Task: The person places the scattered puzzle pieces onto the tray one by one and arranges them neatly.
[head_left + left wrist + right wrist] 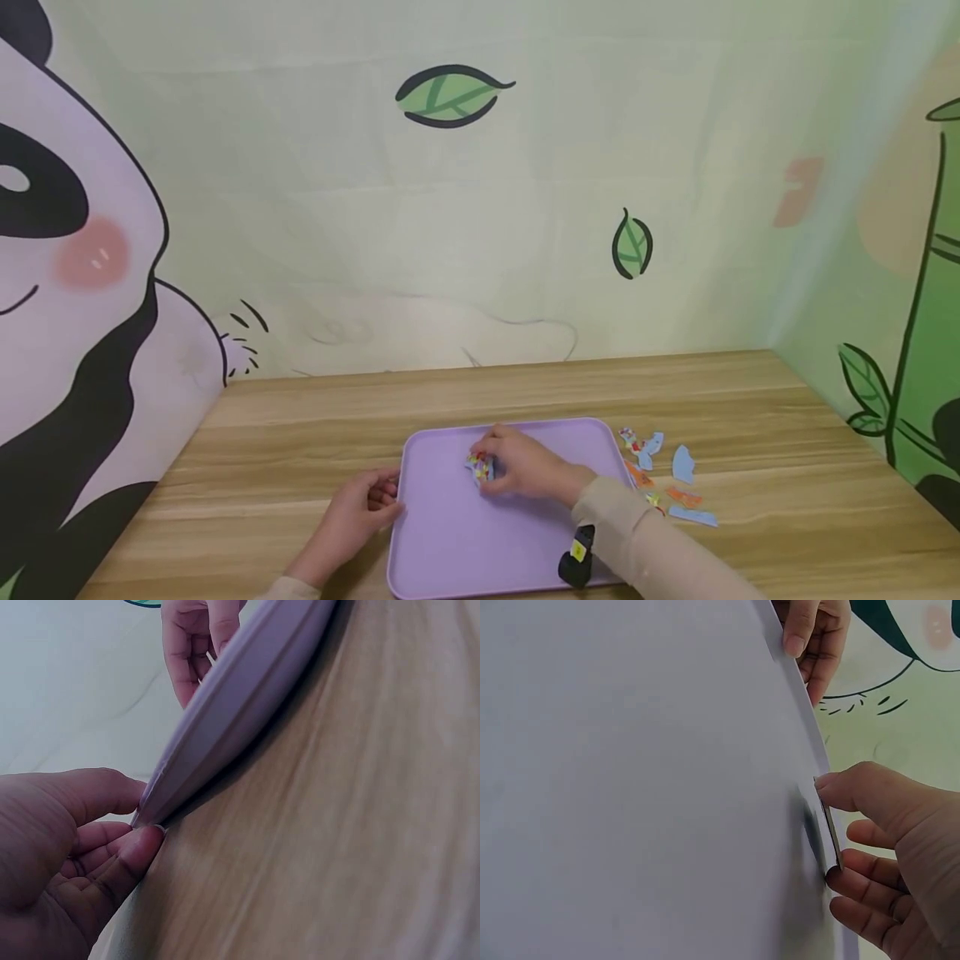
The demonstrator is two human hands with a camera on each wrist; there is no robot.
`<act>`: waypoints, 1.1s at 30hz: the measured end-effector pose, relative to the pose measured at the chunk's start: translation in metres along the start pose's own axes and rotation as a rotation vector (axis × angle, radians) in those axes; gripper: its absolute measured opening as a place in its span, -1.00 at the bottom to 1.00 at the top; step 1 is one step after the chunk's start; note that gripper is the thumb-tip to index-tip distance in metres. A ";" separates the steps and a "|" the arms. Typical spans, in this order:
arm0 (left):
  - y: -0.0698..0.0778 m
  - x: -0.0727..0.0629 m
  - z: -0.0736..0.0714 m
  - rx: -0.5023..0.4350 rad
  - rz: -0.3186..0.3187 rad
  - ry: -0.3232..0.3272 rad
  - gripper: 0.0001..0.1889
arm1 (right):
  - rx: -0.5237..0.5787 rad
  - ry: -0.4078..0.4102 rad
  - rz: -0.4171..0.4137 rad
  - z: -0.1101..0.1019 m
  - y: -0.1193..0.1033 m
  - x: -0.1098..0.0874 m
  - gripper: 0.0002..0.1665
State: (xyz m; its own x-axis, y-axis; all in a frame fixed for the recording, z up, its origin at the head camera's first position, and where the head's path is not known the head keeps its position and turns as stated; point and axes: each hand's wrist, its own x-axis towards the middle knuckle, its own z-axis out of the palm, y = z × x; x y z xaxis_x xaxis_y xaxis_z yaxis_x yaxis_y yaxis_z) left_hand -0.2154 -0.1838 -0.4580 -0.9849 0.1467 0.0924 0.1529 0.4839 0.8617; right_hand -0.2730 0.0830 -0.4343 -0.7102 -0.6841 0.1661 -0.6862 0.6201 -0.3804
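Observation:
My right hand (528, 464) holds a small, flat puzzle piece (481, 468) between thumb and fingertips, close over the upper left part of a lilac tray (480, 542). The piece is multicoloured, with some light blue; in the right wrist view its thin edge (832, 836) shows, tilted over the pale tray surface. At the tray's left rim, my left hand (351, 515) pinches the edge; the left wrist view shows its thumb and fingers (142, 844) on either side of the rim.
Several irregular pieces, among them a light blue one (683, 464), an orange one (685, 497) and a blue strip (693, 516), lie on the wooden table (315, 425) right of the tray. A black wrist strap (576, 560) hangs at the right sleeve. Behind stands a printed panda backdrop (337, 208).

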 end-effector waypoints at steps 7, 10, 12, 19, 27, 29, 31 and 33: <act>-0.002 0.000 0.003 0.011 0.014 -0.006 -0.48 | -0.024 -0.028 0.007 0.004 0.000 0.001 -0.43; -0.003 0.001 0.004 0.020 0.018 -0.006 -0.48 | -0.029 -0.031 0.009 0.005 0.001 0.001 -0.45; -0.003 0.001 0.004 0.023 0.017 -0.005 -0.48 | -0.032 -0.031 0.010 0.005 0.000 0.000 -0.45; -0.002 0.001 0.004 0.012 0.021 -0.003 -0.49 | -0.057 -0.051 0.035 0.001 -0.005 0.000 -0.40; 0.000 0.001 0.002 0.011 0.003 0.002 -0.50 | -0.068 -0.048 0.032 -0.007 -0.005 -0.002 -0.43; 0.000 0.001 0.002 0.015 0.005 0.001 -0.50 | -0.067 -0.044 0.044 -0.011 -0.005 -0.003 -0.42; 0.000 0.001 0.001 0.018 0.014 0.000 -0.50 | -0.054 -0.044 0.066 -0.017 -0.005 -0.004 -0.41; -0.001 0.001 0.001 0.021 0.016 -0.001 -0.50 | -0.037 -0.046 0.085 -0.023 -0.006 -0.006 -0.41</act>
State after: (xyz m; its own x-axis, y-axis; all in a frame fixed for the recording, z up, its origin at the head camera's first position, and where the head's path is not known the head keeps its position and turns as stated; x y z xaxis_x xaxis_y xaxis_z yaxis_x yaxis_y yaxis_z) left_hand -0.2164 -0.1836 -0.4590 -0.9822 0.1552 0.1061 0.1706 0.4993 0.8495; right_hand -0.2682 0.0919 -0.4123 -0.7590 -0.6445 0.0925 -0.6295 0.6900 -0.3573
